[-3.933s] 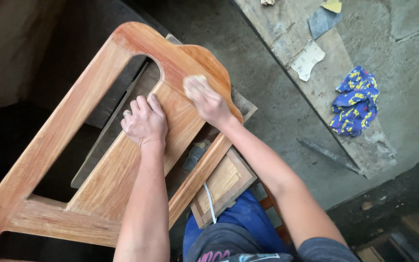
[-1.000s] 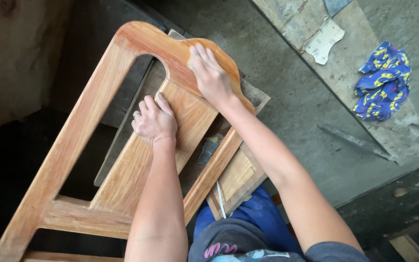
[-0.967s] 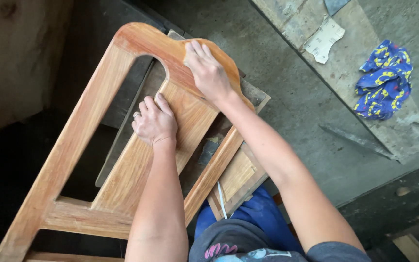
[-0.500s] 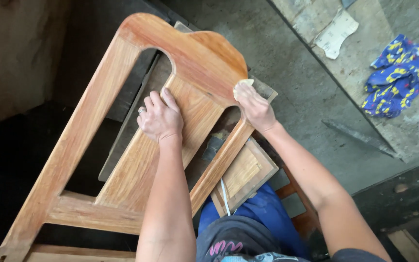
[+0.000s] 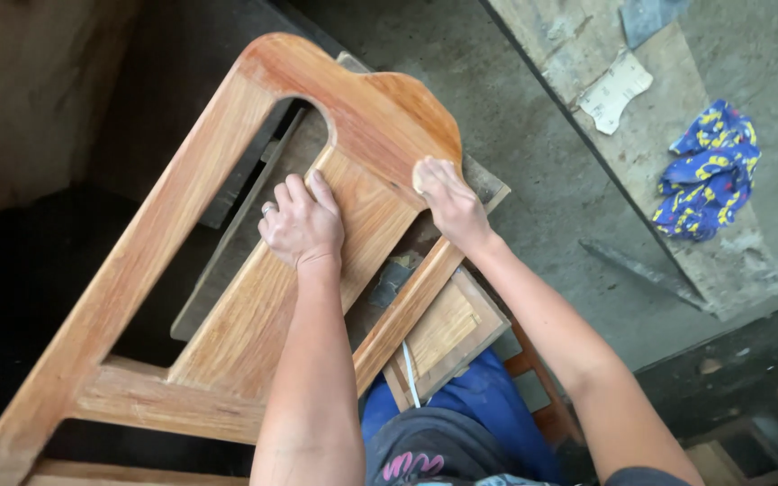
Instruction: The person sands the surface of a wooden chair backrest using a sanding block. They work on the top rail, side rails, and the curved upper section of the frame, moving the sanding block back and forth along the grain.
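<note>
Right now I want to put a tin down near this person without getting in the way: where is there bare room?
Bare concrete floor lies free between the wooden chair back and the long plank. The plank is crowded: sandpaper scrap, blue and yellow cloth. Around the left hand and right hand the frame and the small wooden panel fill everything.

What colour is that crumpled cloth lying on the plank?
The crumpled cloth is blue with yellow markings, seen in the head view.
</note>
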